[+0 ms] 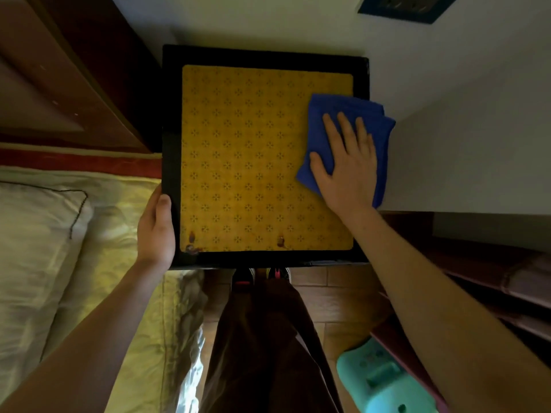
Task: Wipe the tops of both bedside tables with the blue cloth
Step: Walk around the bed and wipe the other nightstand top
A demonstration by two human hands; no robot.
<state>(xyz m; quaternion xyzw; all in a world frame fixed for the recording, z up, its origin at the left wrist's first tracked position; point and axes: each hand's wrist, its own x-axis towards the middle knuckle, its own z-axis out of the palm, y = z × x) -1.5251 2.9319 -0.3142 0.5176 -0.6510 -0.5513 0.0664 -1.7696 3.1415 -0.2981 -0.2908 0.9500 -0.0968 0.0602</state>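
A square bedside table (171,120) with a black frame and a yellow patterned mat on top fills the middle of the view. The folded blue cloth (322,114) lies on the table's right side and hangs a little over the right edge. My right hand (348,165) presses flat on the cloth, fingers spread and pointing away from me. My left hand (156,228) grips the table's left front edge, thumb on top of the black frame. Only one bedside table is in view.
A bed with a yellowish cover and a white pillow (32,239) lies to the left, with a dark wooden headboard (89,84) behind. A white wall runs behind and to the right. Shelving (492,278) and a turquoise object (384,380) stand at the lower right. My legs and shoes are below.
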